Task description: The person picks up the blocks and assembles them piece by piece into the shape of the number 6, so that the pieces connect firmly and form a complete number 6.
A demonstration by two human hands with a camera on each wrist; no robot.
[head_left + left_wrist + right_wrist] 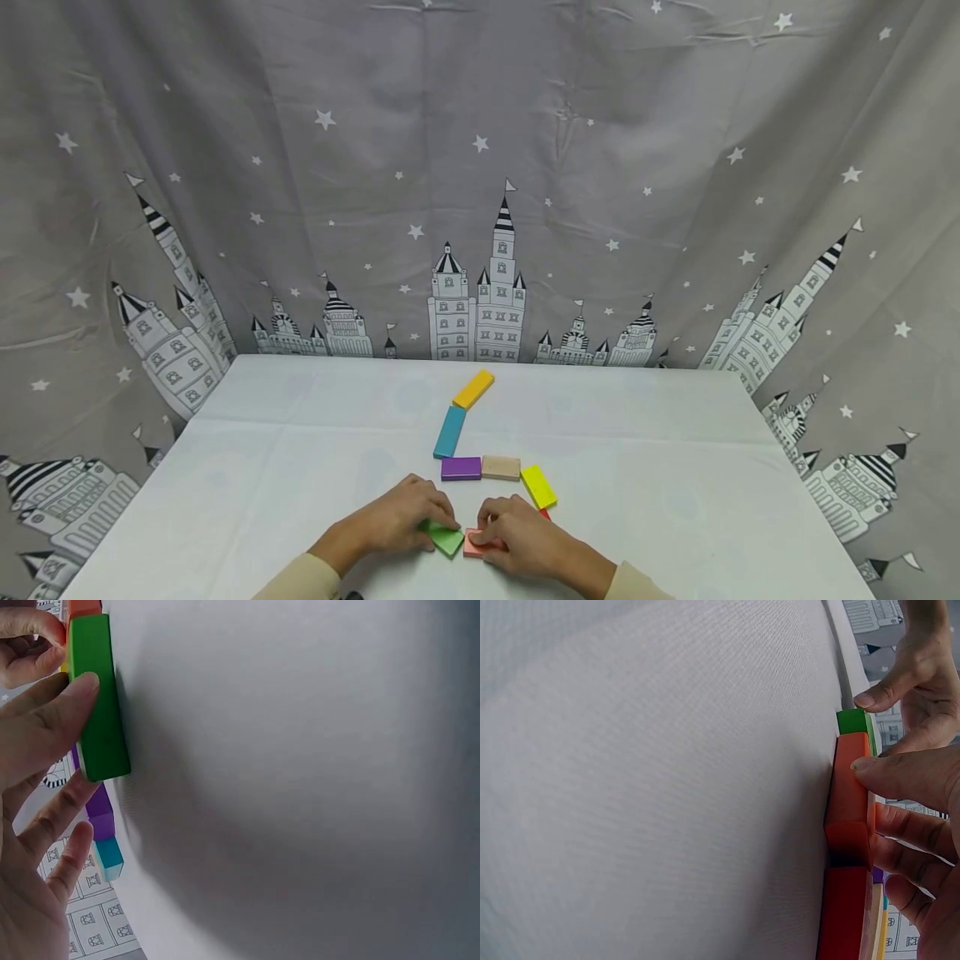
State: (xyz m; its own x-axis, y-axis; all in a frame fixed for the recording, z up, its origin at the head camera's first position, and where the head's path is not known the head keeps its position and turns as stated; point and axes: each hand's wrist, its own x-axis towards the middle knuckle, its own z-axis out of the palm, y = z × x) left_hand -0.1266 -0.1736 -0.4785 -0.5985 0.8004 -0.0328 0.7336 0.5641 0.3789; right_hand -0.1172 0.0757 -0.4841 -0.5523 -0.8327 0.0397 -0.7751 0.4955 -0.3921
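My left hand pinches a green block between thumb and fingers at the near side of the table. In the left wrist view the thumb lies on the long side of this green block. Close beside it, my right hand grips a salmon-orange block, partly hidden under the fingers. The right wrist view has the thumb against the side of the orange block, its far end by the green one. A red block lies next to the orange one, mostly covered in the head view.
A winding line of blocks runs away across the white table: yellow, tan, purple, blue and amber. Behind the table hangs a grey curtain printed with castles and stars.
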